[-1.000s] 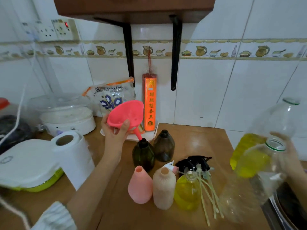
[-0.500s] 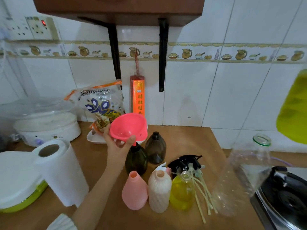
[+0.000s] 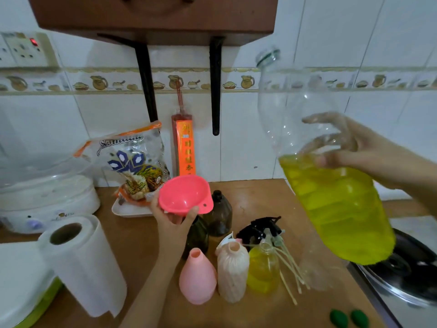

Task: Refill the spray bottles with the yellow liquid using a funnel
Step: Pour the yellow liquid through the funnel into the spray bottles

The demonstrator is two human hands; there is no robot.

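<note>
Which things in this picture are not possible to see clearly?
Head view only:
- Funnel spout: hidden behind the left hand.
- Front dark bottle mouth: covered by that hand and funnel.
- Large bottle grip: right hand partly blurred behind the plastic.
- Stove: cut by the right edge.

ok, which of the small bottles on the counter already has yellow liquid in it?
The clear bottle at the right end of the front row; the pink and cream bottles beside it are opaque.

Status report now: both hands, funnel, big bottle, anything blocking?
Left hand grips pink funnel over dark green bottle. Right hand holds big bottle of yellow liquid aloft, uncapped. Nothing blocking the funnel mouth.
</note>
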